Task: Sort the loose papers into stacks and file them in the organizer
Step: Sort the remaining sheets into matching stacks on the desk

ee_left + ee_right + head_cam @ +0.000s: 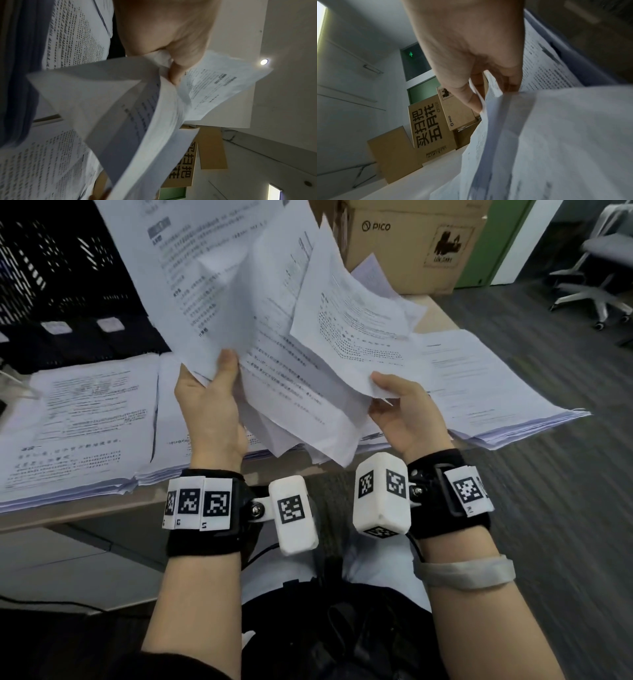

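1. A fanned bundle of loose papers [274, 344] is held up above the counter [85, 508], its lower edge toward the body and its long axis running up and away.
2. The left hand [209, 412] pinches the lower left corner, thumb on top.
3. The right hand [404, 412] pinches the lower right edge; its fingers [471, 100] are curled round the sheets.
4. The sorted stacks [78, 419] lie flat directly below, nearer the left hand; the black mesh organizer [51, 285] stands beyond them, to the left.

Office: desk [102, 515] with paper stacks [78, 419], swivel chair [596, 289], cardboard boxes [411, 244], carpet.
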### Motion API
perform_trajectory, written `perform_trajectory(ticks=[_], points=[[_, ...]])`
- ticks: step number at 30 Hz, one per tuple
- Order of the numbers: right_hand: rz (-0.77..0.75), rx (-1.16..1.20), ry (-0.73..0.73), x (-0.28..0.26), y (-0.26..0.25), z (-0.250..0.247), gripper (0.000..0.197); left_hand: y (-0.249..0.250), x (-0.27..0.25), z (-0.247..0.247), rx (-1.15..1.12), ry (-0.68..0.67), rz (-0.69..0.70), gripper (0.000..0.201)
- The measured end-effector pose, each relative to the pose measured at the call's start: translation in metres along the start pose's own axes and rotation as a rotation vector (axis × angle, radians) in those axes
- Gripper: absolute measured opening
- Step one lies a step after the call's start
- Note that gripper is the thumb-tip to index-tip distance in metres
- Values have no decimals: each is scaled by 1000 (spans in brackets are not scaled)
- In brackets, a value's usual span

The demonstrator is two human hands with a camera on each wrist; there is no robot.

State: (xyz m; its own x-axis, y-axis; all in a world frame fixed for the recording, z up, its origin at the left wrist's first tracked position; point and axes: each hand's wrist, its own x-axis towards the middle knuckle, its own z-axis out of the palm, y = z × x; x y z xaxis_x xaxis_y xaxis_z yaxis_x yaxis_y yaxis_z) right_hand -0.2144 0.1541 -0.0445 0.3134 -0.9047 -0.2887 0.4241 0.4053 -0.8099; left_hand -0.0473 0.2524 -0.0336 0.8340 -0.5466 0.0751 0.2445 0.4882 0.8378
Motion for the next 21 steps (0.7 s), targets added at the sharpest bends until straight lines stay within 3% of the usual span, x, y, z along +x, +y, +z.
perform_trajectory(ticks=[2, 4, 10, 16, 17, 19, 21], points=[[-30, 18, 58, 1, -2, 0, 20, 0, 1, -2, 34, -10, 9, 21], [-84, 35, 147, 2, -5, 0, 49, 2, 1, -3, 68, -25, 19, 23], [-340, -60, 178, 0, -15, 3, 37, 6, 6, -5, 122, -60, -26, 15], [-422, 63, 175, 8, -21, -6, 40, 11, 16, -13, 182, -29, -33, 15], [-400, 54, 151, 10, -23, -8, 45, 13, 18, -16, 226, -20, -33, 15], [-323, 0, 106, 11, -26, -8, 74, 14, 23, -19, 296, -34, -39, 14], [-316, -55, 92, 15, -26, -10, 83, 16, 24, -21, 328, -76, -59, 15]])
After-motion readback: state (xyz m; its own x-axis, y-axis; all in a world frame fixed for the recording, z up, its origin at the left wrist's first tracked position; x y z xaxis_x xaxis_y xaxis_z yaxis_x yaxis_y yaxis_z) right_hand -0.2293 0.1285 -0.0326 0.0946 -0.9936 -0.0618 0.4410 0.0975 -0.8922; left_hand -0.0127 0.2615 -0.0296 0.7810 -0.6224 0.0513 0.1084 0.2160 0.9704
